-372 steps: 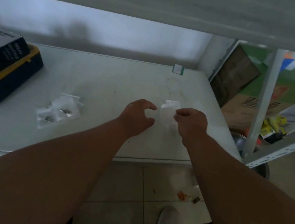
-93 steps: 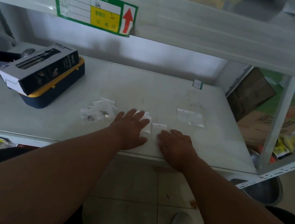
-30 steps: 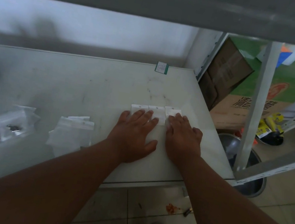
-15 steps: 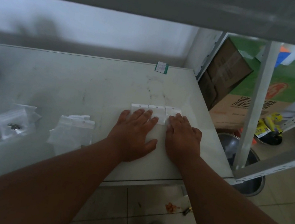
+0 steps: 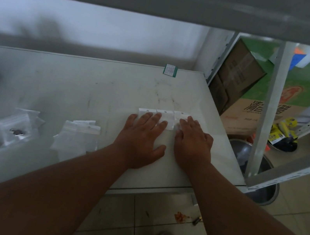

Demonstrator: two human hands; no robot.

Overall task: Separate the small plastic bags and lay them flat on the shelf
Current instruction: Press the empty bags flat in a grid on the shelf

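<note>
Three bags [image 5: 163, 114] lie flat under both hands' fingers [image 5: 157, 117].

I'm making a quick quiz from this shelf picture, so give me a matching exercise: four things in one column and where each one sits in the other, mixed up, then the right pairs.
Things
1. row of flat bags
2. loose empty bags
3. bags with small dark parts
4. green label

Places
A. at the back edge of the shelf
B. under the left hand and right hand
C. nearest the shelf's left end, of these four
D. just left of the left hand, untouched

Pairs: 1-B, 2-D, 3-C, 4-A
</note>
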